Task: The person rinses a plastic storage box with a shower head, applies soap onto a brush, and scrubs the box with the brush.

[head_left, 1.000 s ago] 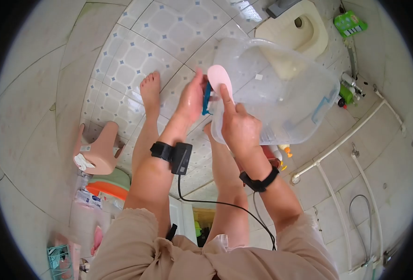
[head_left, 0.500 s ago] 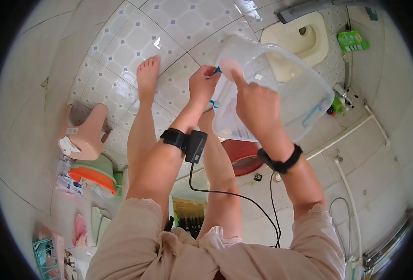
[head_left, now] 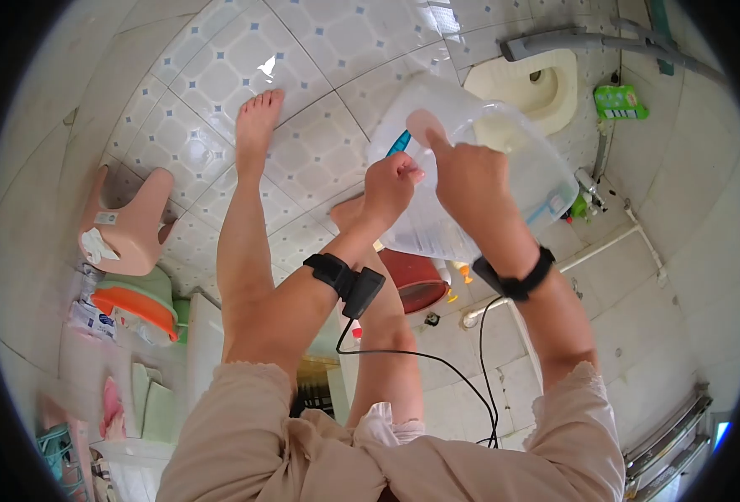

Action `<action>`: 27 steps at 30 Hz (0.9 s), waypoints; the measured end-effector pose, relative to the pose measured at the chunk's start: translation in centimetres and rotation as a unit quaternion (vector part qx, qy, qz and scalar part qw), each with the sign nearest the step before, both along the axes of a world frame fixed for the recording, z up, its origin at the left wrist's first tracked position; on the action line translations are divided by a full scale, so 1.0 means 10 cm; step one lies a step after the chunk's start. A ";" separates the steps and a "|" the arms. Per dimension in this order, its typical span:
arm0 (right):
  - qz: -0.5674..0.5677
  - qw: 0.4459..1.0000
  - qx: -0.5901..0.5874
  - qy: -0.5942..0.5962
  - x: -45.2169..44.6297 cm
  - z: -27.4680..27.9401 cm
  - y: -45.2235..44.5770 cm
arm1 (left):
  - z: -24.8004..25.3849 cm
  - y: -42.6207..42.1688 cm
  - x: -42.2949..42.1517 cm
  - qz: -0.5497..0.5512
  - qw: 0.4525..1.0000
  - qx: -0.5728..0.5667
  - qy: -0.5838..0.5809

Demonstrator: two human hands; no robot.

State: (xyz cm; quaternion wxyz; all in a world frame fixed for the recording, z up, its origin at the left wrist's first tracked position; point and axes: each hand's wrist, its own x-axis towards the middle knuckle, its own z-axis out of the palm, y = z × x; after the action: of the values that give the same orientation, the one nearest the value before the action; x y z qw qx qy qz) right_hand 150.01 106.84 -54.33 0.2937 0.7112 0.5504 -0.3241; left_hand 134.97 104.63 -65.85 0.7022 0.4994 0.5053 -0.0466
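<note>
A large clear plastic tub [head_left: 512, 180] lies tilted between my legs and the squat toilet. Over its near left part, my right hand [head_left: 470, 180] is closed on a pink brush [head_left: 424, 125], index finger stretched along its rounded back; the handle is hidden under the palm. My left hand [head_left: 391, 188] is at the tub's left edge with its fingers curled. A blue handle of the tub [head_left: 399, 143] shows just beyond the left fingers. Whether anything is inside the left fingers is hidden.
The squat toilet [head_left: 524, 92] is beyond the tub, with a green packet [head_left: 621, 102] at right. A red basin [head_left: 416, 280] lies beneath the tub. At left stand a pink stool [head_left: 131, 226] and an orange basin [head_left: 135, 308]. A white pipe [head_left: 600, 247] runs at right.
Both hands have moved right, the left one also nearer my body. The left fingers have gone from spread to curled. The brush has shifted right over the tub, and the view has shifted.
</note>
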 end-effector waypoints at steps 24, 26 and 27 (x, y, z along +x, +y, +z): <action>-0.121 0.992 -0.005 -0.033 -0.18 0.48 -0.59 | -0.07 0.06 0.00 -0.004 0.994 -0.107 0.002; -0.152 0.983 0.080 -0.063 -0.16 0.35 -0.62 | -0.15 0.16 0.00 0.000 0.988 -0.154 -0.027; -0.158 0.982 0.081 -0.062 -0.21 0.27 -0.65 | -0.20 0.22 -0.02 0.074 0.958 -0.275 -0.025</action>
State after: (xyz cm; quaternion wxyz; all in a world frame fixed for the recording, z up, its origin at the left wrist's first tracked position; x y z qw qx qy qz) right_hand 147.87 100.32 -51.64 0.2140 0.8295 0.4357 -0.2764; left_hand 134.76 106.87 -67.84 0.8265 0.2488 0.4907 -0.1190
